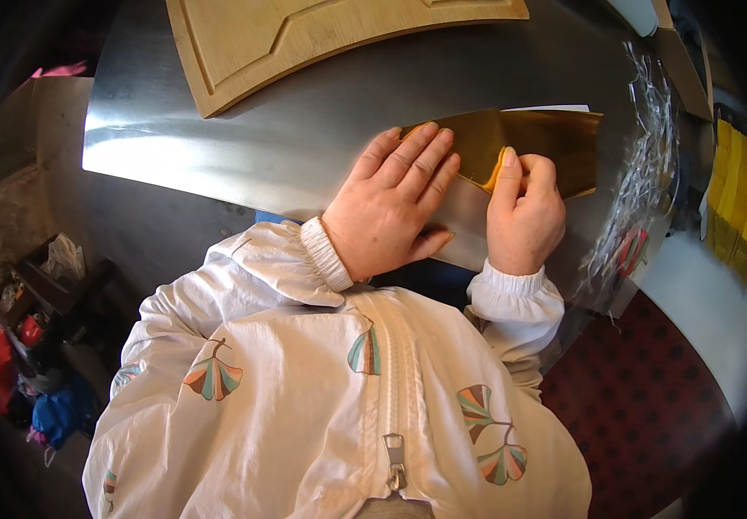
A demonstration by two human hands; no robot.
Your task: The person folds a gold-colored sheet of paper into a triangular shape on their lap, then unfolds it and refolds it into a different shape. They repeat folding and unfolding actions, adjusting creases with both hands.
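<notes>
A shiny gold sheet (555, 147) lies on the metal tabletop (304, 147), with the white edge of another piece (546, 109) showing from under its far side. My left hand (386, 208) rests flat over the sheet's left end, fingers stretched out and holding nothing. At the sheet's near edge, my right hand (525, 216) is closed, its thumb and fingers pinching a curled-up, orange-looking part of it. The fingertips of that hand are partly hidden.
A wooden board (304, 43) with a carved groove lies at the far side. Tangled clear strands (650, 138) hang along the table's right end, near a red-handled item (633, 249). Yellow material (737, 190) stands farther right. Cluttered boxes (53, 285) sit at lower left.
</notes>
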